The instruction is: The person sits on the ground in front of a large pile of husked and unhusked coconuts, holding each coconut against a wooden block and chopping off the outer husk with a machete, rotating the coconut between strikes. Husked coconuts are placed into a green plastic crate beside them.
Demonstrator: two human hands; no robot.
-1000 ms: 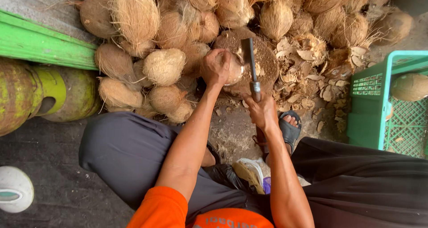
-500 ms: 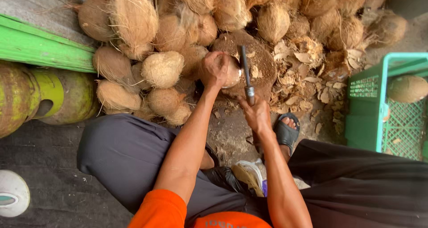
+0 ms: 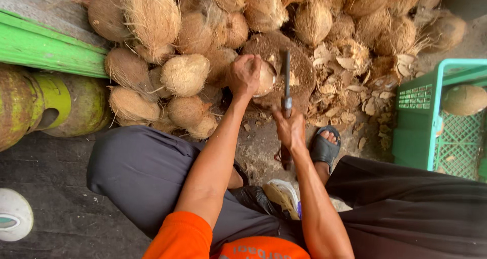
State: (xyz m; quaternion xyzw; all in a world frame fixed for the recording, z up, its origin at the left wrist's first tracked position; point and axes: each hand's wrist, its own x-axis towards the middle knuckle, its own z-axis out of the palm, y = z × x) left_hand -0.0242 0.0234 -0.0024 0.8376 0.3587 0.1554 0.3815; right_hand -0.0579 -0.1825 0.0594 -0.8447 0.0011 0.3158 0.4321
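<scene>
The left hand (image 3: 244, 75) has its grip clamped around a round, partly husked pale brown coconut (image 3: 265, 78) and presses it down on a dark round wooden chopping block (image 3: 299, 69). The right hand (image 3: 290, 128) has its grip closed tightly on the handle of a long dark metal cleaver (image 3: 286, 81), whose blade stands upright just to the right of the coconut, above the block. Behind and to the left of the block lies a big pile of hairy brown coconuts (image 3: 185, 74). To the right of the block are dry husk pieces (image 3: 355, 66) on the ground, and further right stands a green plastic crate (image 3: 436, 122) with one husked coconut (image 3: 464, 100) inside it.
</scene>
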